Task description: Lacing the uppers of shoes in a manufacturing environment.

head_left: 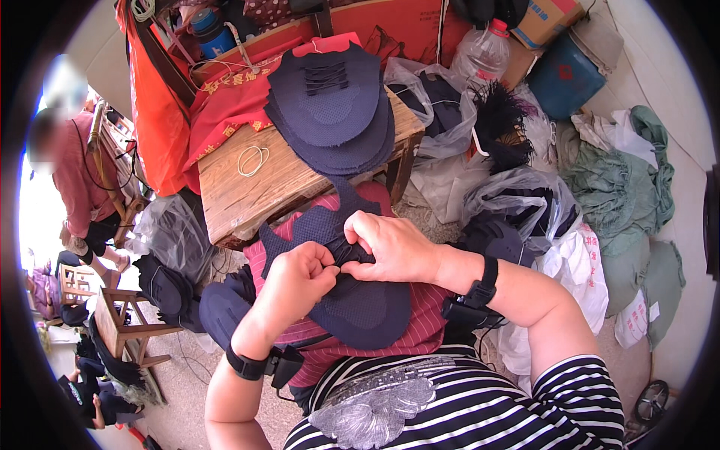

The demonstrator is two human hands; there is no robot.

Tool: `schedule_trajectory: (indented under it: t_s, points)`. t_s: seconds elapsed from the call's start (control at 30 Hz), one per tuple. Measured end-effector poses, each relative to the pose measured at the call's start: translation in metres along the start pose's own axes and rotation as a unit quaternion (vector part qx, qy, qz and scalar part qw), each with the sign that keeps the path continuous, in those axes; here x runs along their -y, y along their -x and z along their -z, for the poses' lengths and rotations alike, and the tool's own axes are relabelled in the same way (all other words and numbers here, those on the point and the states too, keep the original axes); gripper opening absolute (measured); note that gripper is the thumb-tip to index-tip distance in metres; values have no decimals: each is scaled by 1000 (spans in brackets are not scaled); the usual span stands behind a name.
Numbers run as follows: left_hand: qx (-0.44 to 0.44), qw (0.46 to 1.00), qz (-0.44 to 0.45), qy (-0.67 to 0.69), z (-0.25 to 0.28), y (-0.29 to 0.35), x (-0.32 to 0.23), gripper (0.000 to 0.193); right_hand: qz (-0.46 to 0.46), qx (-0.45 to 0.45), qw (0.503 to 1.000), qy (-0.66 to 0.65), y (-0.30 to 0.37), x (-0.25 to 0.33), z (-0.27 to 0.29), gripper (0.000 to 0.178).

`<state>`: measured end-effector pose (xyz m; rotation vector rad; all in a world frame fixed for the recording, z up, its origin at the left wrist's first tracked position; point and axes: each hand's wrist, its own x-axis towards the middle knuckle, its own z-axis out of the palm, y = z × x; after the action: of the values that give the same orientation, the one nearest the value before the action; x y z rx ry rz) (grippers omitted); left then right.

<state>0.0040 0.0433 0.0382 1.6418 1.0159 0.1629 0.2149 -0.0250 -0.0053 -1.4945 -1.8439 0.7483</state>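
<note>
A navy knit shoe upper point(364, 307) lies spread over my lap, on a red striped cloth point(429, 315). My left hand point(298, 276) is closed in a pinch over the upper's throat. Meeting it there, my right hand point(390, 251) also pinches, thumb and forefinger together. Both seem to grip a thin dark shoelace at the throat; the fingers hide most of it. Beyond my hands, a stack of similar navy uppers point(330, 112) sits on a small wooden table point(289, 176), the top one laced with black cord.
A loop of pale cord point(253, 160) lies on the table. Plastic bags point(517, 199) with dark pieces stand to the right, near green cloth point(619, 187). At left are a wooden stool point(127, 322), more dark uppers point(163, 289) and another person point(82, 172).
</note>
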Motion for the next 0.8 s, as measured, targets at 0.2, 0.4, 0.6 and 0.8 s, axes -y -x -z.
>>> schedule_trajectory:
  t_s: [0.2,0.4,0.6,0.8]
  points:
    - [104,992,38,-59,23,-5,-9,11,24,-15,1000,4,2,-7,-3,50]
    - [40,999,-6,-29,15,6,6,8,24,-15,1000,5,2,-5,-3,50]
    - [-79,995,-61,21,9,19,21,14,-2,-15,1000,-23,6,-2,0,43]
    - [-214,921,-236,-227,6,24,35,11,12,0,993,-117,11,-13,3,22]
